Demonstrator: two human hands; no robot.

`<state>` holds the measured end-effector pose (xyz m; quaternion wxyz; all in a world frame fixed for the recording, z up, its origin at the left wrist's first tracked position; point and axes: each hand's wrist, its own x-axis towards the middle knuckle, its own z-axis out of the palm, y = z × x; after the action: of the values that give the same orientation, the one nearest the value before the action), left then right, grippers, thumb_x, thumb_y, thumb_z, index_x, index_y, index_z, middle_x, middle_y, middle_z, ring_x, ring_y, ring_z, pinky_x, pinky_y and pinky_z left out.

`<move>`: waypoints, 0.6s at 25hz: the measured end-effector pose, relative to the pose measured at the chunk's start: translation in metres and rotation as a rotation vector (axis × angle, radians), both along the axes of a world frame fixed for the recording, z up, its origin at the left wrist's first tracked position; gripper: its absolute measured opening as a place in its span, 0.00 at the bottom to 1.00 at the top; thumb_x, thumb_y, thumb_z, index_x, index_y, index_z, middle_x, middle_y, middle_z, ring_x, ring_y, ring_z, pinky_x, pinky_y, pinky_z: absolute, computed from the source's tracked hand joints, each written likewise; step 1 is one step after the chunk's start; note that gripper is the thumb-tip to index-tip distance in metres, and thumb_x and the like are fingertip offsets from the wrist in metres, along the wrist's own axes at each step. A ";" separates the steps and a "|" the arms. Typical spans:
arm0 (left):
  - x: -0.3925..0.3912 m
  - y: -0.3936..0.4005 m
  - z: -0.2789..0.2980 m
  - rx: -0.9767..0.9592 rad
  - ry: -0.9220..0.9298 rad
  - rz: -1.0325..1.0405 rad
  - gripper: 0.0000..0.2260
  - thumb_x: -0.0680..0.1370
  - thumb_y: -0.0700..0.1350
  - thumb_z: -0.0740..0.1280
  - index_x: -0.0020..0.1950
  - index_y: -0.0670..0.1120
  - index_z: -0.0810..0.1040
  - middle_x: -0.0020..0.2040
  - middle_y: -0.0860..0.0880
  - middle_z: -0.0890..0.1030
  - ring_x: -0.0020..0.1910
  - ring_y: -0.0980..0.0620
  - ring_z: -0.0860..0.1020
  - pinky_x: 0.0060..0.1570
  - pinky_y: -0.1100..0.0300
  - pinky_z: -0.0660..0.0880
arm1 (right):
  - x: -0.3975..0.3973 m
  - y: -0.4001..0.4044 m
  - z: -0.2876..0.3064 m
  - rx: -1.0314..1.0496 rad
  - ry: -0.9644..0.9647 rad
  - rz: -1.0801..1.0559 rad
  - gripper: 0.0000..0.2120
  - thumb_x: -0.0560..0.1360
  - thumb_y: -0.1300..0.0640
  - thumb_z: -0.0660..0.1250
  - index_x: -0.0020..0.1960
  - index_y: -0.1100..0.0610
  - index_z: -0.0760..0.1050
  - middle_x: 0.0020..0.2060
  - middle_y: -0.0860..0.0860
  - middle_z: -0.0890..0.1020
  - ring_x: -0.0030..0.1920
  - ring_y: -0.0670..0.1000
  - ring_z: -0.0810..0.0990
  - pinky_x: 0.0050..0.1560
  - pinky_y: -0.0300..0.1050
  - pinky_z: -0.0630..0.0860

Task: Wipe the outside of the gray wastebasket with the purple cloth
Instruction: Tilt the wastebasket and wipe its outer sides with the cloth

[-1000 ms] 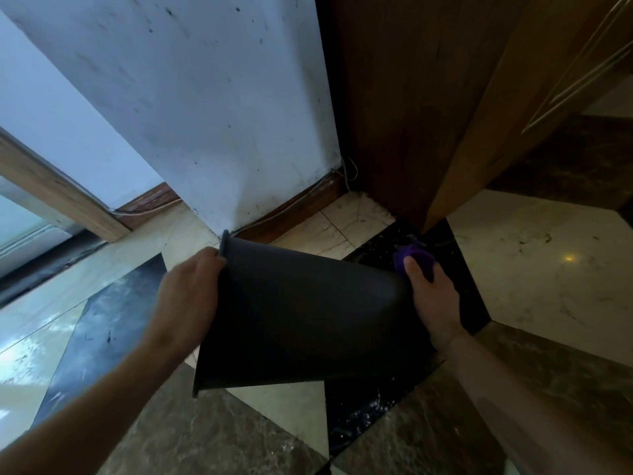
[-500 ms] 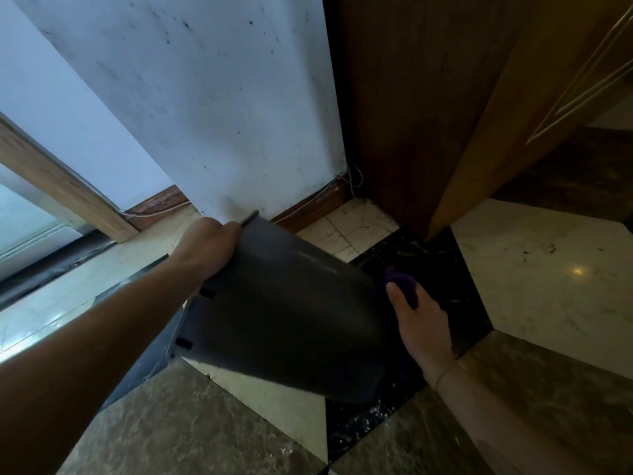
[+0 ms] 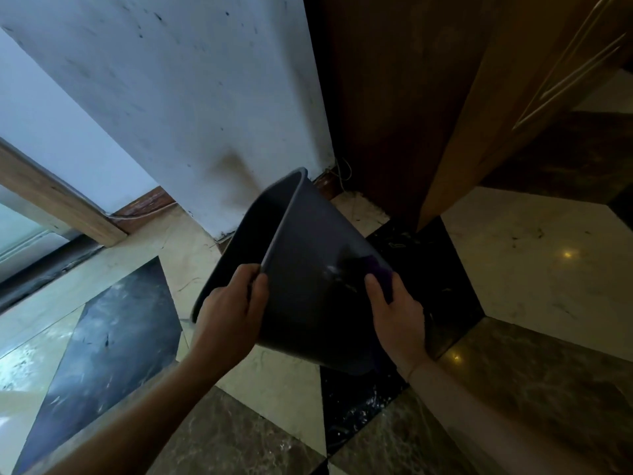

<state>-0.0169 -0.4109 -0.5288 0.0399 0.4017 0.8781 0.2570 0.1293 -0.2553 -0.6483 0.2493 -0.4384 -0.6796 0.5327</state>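
Note:
The gray wastebasket (image 3: 308,286) is held tilted above the floor, its open mouth turned to the left and away from me, its base toward the lower right. My left hand (image 3: 233,313) grips the near rim, fingers curled over the edge. My right hand (image 3: 397,317) presses the purple cloth (image 3: 380,272) flat against the basket's outer right side. Only a small bunched part of the cloth shows past my fingers.
A white wall (image 3: 191,108) with a brown skirting stands just behind the basket. A dark wooden cabinet (image 3: 394,97) and a lighter wooden door (image 3: 513,80) rise at the right. The floor (image 3: 531,255) is polished marble in cream, black and brown.
The basket has been turned, its mouth swinging up and away toward the wall. My left hand shifted from the far rim to the near rim. The right hand stayed on the basket's side with the cloth.

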 end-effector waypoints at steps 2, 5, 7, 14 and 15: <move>0.007 -0.001 -0.001 0.037 0.007 0.000 0.07 0.82 0.49 0.56 0.53 0.53 0.73 0.27 0.51 0.76 0.28 0.55 0.77 0.23 0.65 0.72 | -0.011 -0.005 0.021 0.124 0.031 -0.054 0.14 0.80 0.37 0.56 0.57 0.43 0.73 0.48 0.42 0.81 0.49 0.47 0.81 0.46 0.39 0.74; 0.019 0.001 -0.003 0.078 -0.015 0.037 0.06 0.82 0.51 0.57 0.50 0.55 0.73 0.26 0.51 0.77 0.29 0.56 0.78 0.22 0.58 0.72 | -0.034 -0.022 0.065 0.348 0.338 -0.046 0.20 0.80 0.38 0.55 0.63 0.49 0.73 0.59 0.47 0.80 0.61 0.49 0.78 0.59 0.43 0.73; 0.025 0.001 -0.004 0.111 -0.070 0.071 0.09 0.79 0.53 0.55 0.48 0.55 0.74 0.28 0.52 0.80 0.31 0.57 0.79 0.25 0.52 0.73 | -0.055 -0.038 0.089 0.479 0.360 0.115 0.27 0.80 0.38 0.52 0.73 0.51 0.66 0.73 0.52 0.70 0.75 0.57 0.65 0.73 0.56 0.62; 0.024 -0.005 -0.009 0.230 -0.237 0.183 0.12 0.76 0.50 0.55 0.49 0.52 0.77 0.38 0.55 0.81 0.33 0.57 0.76 0.31 0.57 0.69 | -0.081 -0.047 0.072 0.375 0.074 0.456 0.26 0.80 0.35 0.41 0.77 0.33 0.41 0.80 0.42 0.43 0.78 0.52 0.33 0.72 0.65 0.30; 0.024 -0.004 -0.008 0.220 -0.224 0.193 0.10 0.76 0.49 0.55 0.45 0.53 0.76 0.36 0.55 0.80 0.31 0.57 0.75 0.29 0.60 0.69 | -0.081 -0.043 0.064 0.378 0.048 0.446 0.25 0.80 0.35 0.43 0.77 0.33 0.44 0.80 0.42 0.45 0.78 0.51 0.35 0.72 0.64 0.31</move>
<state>0.0069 -0.4151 -0.5371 0.0686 0.2862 0.8693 0.3972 0.0484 -0.2979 -0.5845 0.2194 -0.2110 -0.8403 0.4485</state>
